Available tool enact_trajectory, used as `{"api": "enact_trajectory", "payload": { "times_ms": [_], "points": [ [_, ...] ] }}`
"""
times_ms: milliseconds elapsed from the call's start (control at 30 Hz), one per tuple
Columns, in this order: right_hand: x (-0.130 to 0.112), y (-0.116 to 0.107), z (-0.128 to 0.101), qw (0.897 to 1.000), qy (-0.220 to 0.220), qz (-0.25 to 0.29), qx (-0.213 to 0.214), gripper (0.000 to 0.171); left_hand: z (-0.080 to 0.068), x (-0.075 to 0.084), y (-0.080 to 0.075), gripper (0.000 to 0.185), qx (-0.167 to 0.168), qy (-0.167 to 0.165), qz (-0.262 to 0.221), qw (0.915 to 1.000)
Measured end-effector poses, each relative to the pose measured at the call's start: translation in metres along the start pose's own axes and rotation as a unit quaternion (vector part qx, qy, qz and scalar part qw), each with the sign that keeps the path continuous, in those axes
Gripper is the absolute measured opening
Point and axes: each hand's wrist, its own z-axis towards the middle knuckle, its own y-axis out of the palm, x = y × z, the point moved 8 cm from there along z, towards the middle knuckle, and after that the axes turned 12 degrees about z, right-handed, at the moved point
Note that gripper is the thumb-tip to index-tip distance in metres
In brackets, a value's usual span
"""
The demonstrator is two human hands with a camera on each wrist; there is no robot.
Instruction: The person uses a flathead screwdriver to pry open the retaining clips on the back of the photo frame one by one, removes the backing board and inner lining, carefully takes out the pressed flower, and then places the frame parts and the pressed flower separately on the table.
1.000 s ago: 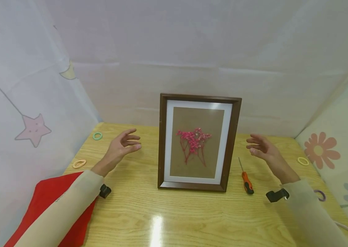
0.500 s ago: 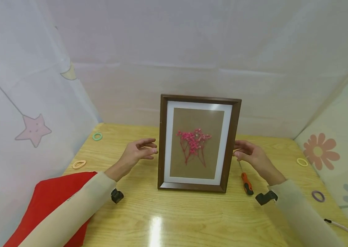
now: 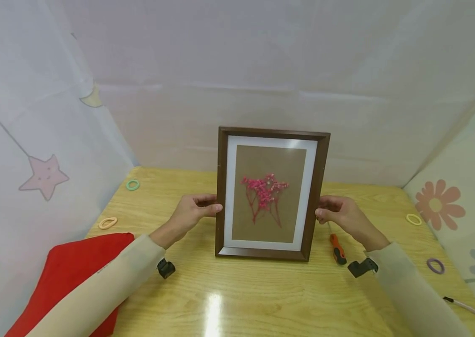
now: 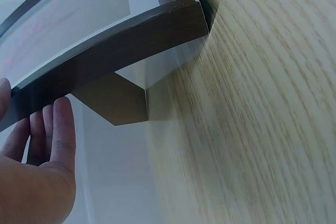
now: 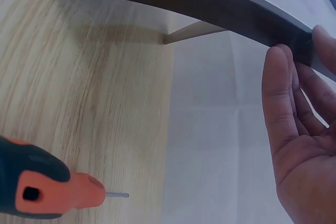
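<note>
Far left, near edge of the bench (image 3: 237,299): red cloth (image 3: 73,276), partly under the left sleeve (image 3: 94,290). Behind it on the wood, a pale orange hair tie (image 3: 108,223); further back toward the corner, a green hair tie (image 3: 133,185).

Left hand (image 3: 191,213): at the left edge of the picture frame (image 3: 268,194). Thumb on the front of the dark wood moulding, fingers reaching round behind it. The left wrist view shows the fingers (image 4: 50,135) straight and held together behind the edge, palm facing the frame; thumb tip at the front. Hand pinches the edge lightly, not a closed fist.

Picture frame: stands upright at bench centre, bottom edge resting on the wood, facing the person. White mat, brown backing paper, pressed pink flowers (image 3: 264,192) in the middle. Back stand (image 4: 118,106) visible in the left wrist view, foot on the bench.

Right hand (image 3: 340,213): at the right edge of the frame, mirror of the left. Thumb at the front, fingers (image 5: 286,103) extended behind the moulding, lightly gripping.

Right of the frame: orange-and-black screwdriver (image 3: 337,247) flat on the bench, just beside the right wrist, handle toward the person. Further right, a yellow hair tie (image 3: 413,219), then a purple hair tie (image 3: 435,266) nearer the front edge.
</note>
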Motion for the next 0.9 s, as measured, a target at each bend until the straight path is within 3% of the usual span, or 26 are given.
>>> {"api": "enact_trajectory", "payload": {
  "times_ms": [500, 900],
  "points": [
    [-0.006, 0.002, -0.007, 0.996, 0.027, -0.084, 0.031, 0.060, -0.008, 0.000, -0.002, 0.044, 0.024, 0.011, -0.015, 0.9996],
    [-0.011, 0.003, -0.008, 0.994, 0.017, -0.092, 0.051, 0.059, -0.014, 0.001, 0.001, 0.048, 0.023, -0.035, -0.066, 0.9969]
  ]
}}
